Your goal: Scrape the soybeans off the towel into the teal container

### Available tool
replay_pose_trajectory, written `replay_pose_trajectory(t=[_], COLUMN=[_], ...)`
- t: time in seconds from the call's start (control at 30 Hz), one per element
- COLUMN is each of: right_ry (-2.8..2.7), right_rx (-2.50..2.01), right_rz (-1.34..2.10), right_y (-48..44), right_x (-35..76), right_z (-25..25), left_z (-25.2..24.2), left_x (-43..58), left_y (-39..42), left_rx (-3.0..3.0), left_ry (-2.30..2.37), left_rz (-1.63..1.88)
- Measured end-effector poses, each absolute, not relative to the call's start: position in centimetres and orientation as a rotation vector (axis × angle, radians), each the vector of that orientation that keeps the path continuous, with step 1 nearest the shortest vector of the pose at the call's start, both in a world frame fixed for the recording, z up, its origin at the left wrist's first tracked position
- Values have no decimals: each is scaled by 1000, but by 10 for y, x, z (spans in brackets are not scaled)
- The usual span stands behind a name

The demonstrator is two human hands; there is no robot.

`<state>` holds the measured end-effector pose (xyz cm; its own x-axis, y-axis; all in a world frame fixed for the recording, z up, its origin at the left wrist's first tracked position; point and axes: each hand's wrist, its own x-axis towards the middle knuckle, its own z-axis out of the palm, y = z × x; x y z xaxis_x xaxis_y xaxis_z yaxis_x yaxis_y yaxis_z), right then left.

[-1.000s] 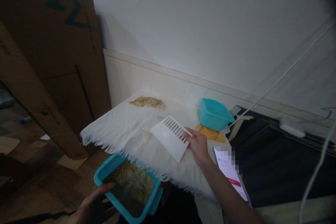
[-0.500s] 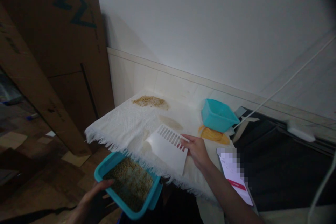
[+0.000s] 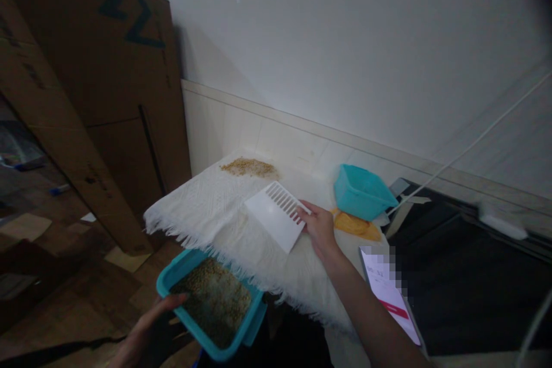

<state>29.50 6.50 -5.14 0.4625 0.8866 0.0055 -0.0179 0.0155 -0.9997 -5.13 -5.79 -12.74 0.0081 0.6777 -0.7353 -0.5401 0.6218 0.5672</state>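
Turquoise in colour, the open tray (image 3: 196,329) is located below the near edge of the cloth-covered tabletop (image 3: 207,207), whose fringe (image 3: 185,238) overhangs the tray's far side. The left hand (image 3: 150,328) grasps the tray at its left side, thumb over the rim; this grip appears intended to steady it with the opening upward, so that the tray's grains (image 3: 219,299) do not spill. Its position under the fringe seems suited to receiving whatever drops off that edge. The right hand (image 3: 319,230) grasps a white slotted plate (image 3: 271,215) above the tabletop, at one end of its row of slots, thumb on the upper face; this hold presumably leaves the broad plain part unobstructed and facing the near edge. Whether the plate touches the cloth cannot be determined. Loose grains (image 3: 250,168) lie in a patch at the far left of the tabletop, near the wall (image 3: 345,57) and well apart from both hands. A second turquoise tub (image 3: 364,190) stands at the far right, just behind a yellow-orange item (image 3: 356,227) of unclear nature; both are set off to the side, probably to leave the middle usable. A phone (image 3: 390,293) rests screen up beside the right forearm, presumably for reading at a glance; part of its display is obscured.
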Motion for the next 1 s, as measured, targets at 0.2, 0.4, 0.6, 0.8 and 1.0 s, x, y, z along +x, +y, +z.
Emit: replay_pose_trajectory(t=[0.2, 0.4, 0.6, 0.8, 1.0], right_ry=[-902, -771, -777, -853, -881], right_rx=[-1441, -1390, -1486, -1447, -1505], right_rz=[890, 874, 700, 758, 911], right_y=[90, 89, 90, 101, 138], right_x=[292, 292, 302, 304, 263], right_z=[-60, -66, -65, -53, -56], left_z=[-126, -124, -116, -110, -121], left_x=[-57, -56, -54, -51, -56], left_y=[-55, -55, -56, -57, -56], left_rx=[145, 159, 153, 137, 100], left_ry=[1276, 1286, 1263, 1284, 1276], left_rz=[953, 978, 970, 946, 953])
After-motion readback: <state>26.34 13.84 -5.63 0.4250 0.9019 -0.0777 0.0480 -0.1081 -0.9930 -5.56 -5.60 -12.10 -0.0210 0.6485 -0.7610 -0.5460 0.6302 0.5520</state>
